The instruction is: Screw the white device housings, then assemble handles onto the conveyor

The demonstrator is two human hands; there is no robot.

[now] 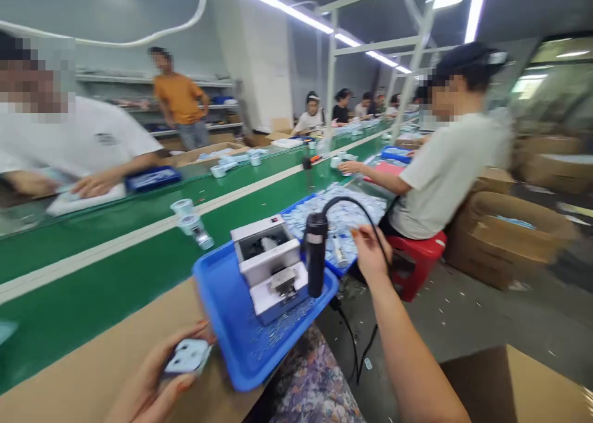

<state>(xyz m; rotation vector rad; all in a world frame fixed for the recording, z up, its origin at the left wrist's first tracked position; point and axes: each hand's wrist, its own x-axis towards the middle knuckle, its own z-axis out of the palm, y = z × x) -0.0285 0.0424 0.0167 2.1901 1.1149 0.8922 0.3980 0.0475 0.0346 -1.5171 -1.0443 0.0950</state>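
In my left hand (pixel 157 373), fingers wrap round a small light-blue plastic plate (pixel 188 356) with dark holes, maybe several stacked; blur hides the count. That hand is beside the left rim of a blue tray (pixel 231 355). My right hand (pixel 369 250) is over the right side of another blue tray, heaped with pale-blue plastic pieces (pixel 301 216). Its fingers are bent together, and whatever is between them is too blurred to name. Inside the nearer tray stands a small white machine (pixel 266 250) with a metal block (pixel 283 282) on its front.
A black cylindrical lamp-like device (pixel 316 256) on a bent cable stands beside the machine. Clear cups (pixel 191 222) sit on the green conveyor (pixel 115 275). A co-worker (pixel 451 157) sits at right on a red stool (pixel 417 262); cardboard boxes (pixel 504 244) stand behind. Another person (pixel 83 139) works across the belt.
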